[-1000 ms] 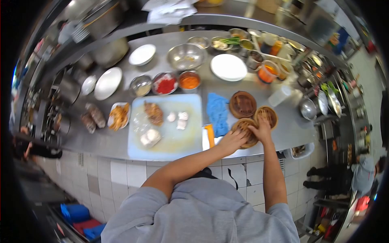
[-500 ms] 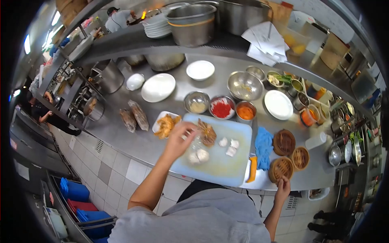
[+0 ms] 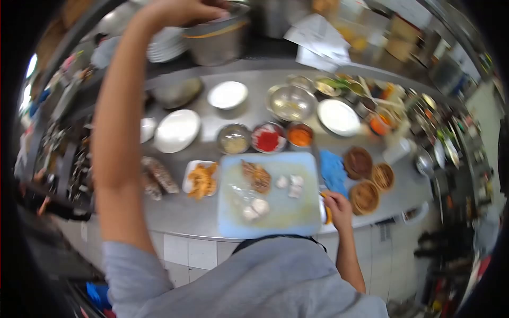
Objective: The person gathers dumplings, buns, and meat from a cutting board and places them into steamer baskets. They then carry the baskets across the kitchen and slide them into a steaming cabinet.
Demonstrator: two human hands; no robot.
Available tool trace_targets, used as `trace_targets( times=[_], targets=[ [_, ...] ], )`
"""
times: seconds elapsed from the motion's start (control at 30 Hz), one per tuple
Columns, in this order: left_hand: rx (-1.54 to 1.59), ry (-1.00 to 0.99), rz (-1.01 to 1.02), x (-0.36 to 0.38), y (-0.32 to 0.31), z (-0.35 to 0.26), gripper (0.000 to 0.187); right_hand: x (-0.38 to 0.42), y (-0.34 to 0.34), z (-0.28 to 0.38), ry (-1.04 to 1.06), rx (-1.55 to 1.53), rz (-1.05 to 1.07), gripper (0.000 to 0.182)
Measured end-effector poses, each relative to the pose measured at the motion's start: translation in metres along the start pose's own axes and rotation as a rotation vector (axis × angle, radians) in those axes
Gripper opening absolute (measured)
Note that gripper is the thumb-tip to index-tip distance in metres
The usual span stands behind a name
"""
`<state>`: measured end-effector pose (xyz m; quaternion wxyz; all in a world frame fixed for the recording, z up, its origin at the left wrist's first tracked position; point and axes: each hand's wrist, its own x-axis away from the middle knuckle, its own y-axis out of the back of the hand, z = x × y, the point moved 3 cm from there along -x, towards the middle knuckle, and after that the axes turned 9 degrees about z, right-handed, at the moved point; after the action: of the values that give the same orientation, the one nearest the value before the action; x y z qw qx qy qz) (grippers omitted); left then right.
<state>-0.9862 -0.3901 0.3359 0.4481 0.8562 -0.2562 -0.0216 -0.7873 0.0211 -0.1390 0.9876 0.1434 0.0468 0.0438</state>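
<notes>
My left hand (image 3: pixel 193 11) is raised high at the top edge of the view, over the rim of a large steel pot (image 3: pixel 217 42) on the shelf. Its fingers are curled together, partly cut off, and what they hold cannot be made out. My right hand (image 3: pixel 341 208) is closed around the orange handle of a knife (image 3: pixel 327 215) lying beside the board's right edge. On the pale blue cutting board (image 3: pixel 275 217) lie a brown cooked piece of food (image 3: pixel 256 177), small white pieces (image 3: pixel 295 186), and white lumps (image 3: pixel 255 210) by clear plastic.
Round bamboo steamers (image 3: pixel 365 197) and a blue cloth (image 3: pixel 332 169) are right of the board. A white tray of fried food (image 3: pixel 201 179) sits left. Behind are bowls with red (image 3: pixel 268 139) and orange contents (image 3: pixel 300 137), and a white plate (image 3: pixel 338 117).
My left hand has risen from above the board to the pot on the shelf. My right hand has left the bamboo steamer and taken hold of the knife handle. The view has shifted.
</notes>
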Motion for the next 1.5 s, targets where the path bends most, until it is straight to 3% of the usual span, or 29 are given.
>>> trace_targets(
  times=[0.1, 0.2, 0.27, 0.3, 0.37, 0.4, 0.43, 0.5, 0.57, 0.63, 0.67, 0.7, 0.8, 0.83, 0.93, 1.0, 1.03, 1.07, 1.1, 1.17, 1.23, 1.3, 1.37, 1.5],
  targets=[
    [-0.669, -0.085, 0.077, -0.037, -0.012, 0.018, 0.060, 0.003, 0.000, 0.016, -0.120, -0.093, 0.018, 0.019],
    [-1.109, -0.151, 0.066, -0.085, 0.020, 0.062, 0.050, 0.014, 0.014, 0.008, -0.126, -0.145, -0.056, 0.020],
    [-1.101, 0.121, -0.127, -0.102, 0.051, 0.086, 0.055, 0.025, 0.019, -0.005, -0.141, -0.184, -0.074, 0.019],
    [-1.107, 0.121, -0.124, -0.089, 0.040, 0.060, 0.055, 0.029, 0.021, -0.011, -0.141, -0.191, -0.075, 0.019],
    [-0.455, 0.139, -0.082, -0.056, 0.023, 0.023, 0.061, 0.038, 0.028, -0.022, -0.190, -0.233, -0.102, 0.020],
    [-0.460, 0.199, -0.214, -0.053, 0.035, 0.033, 0.058, 0.040, 0.033, -0.025, -0.189, -0.242, -0.093, 0.020],
    [-0.468, 0.211, -0.217, -0.052, 0.045, 0.047, 0.058, 0.041, 0.038, -0.027, -0.210, -0.245, -0.074, 0.019],
    [-0.688, 0.024, -0.480, -0.045, 0.066, 0.067, 0.051, 0.035, 0.040, -0.034, -0.233, -0.248, -0.041, 0.019],
    [-0.686, -0.267, -0.678, -0.019, 0.055, 0.068, 0.042, 0.027, 0.047, -0.039, -0.234, -0.248, -0.046, 0.018],
    [-0.511, -0.446, -0.871, 0.034, -0.020, 0.028, 0.037, 0.014, 0.048, -0.027, -0.222, -0.233, -0.057, 0.020],
    [-0.680, -0.556, -0.905, 0.058, -0.054, 0.011, 0.035, 0.007, 0.046, -0.017, -0.155, -0.188, 0.016, 0.023],
    [-0.337, -0.547, -1.030, 0.085, -0.092, 0.026, 0.035, 0.002, 0.043, -0.004, -0.090, -0.143, 0.086, 0.026],
    [-0.036, -0.780, -0.743, 0.076, -0.265, -0.017, 0.029, -0.009, 0.024, 0.056, 0.053, -0.255, 0.318, 0.040],
    [-0.115, -0.595, -0.526, 0.062, -0.311, -0.015, 0.025, -0.012, 0.018, 0.074, 0.111, -0.301, 0.385, 0.043],
    [0.635, -0.285, -0.156, -0.016, -0.457, 0.013, 0.032, -0.022, 0.016, 0.084, 0.061, -0.228, 0.475, 0.046],
    [0.648, -0.244, -0.118, -0.031, -0.491, 0.020, 0.036, -0.027, 0.040, 0.052, -0.050, -0.159, 0.358, 0.044],
    [0.651, -0.191, -0.089, -0.036, -0.501, 0.020, 0.041, -0.031, 0.056, 0.030, -0.152, -0.102, 0.252, 0.043],
    [0.444, -0.253, -0.123, -0.035, -0.498, 0.024, 0.043, -0.034, 0.082, 0.015, -0.069, -0.008, 0.061, 0.042],
    [0.452, -0.243, -0.128, -0.034, -0.497, 0.034, 0.043, -0.033, 0.110, 0.003, 0.016, 0.082, -0.124, 0.041],
    [0.614, -0.138, -0.051, -0.032, -0.499, 0.060, 0.039, -0.025, 0.164, -0.017, -0.076, 0.226, -0.316, 0.040],
    [0.595, -0.098, -0.082, -0.034, -0.493, 0.073, 0.034, -0.019, 0.195, -0.052, -0.101, 0.380, -0.364, 0.042],
    [0.511, -0.059, -0.166, -0.039, -0.486, 0.085, 0.029, -0.019, 0.197, -0.082, -0.227, 0.375, -0.246, 0.040],
    [0.458, -0.041, -0.245, -0.051, -0.476, 0.095, 0.026, -0.018, 0.186, -0.068, -0.113, 0.888, -0.202, 0.037],
    [0.276, -0.056, -0.423, -0.101, -0.450, 0.109, 0.020, -0.019, 0.176, -0.073, -0.113, 0.751, -0.280, 0.033]
  ],
)
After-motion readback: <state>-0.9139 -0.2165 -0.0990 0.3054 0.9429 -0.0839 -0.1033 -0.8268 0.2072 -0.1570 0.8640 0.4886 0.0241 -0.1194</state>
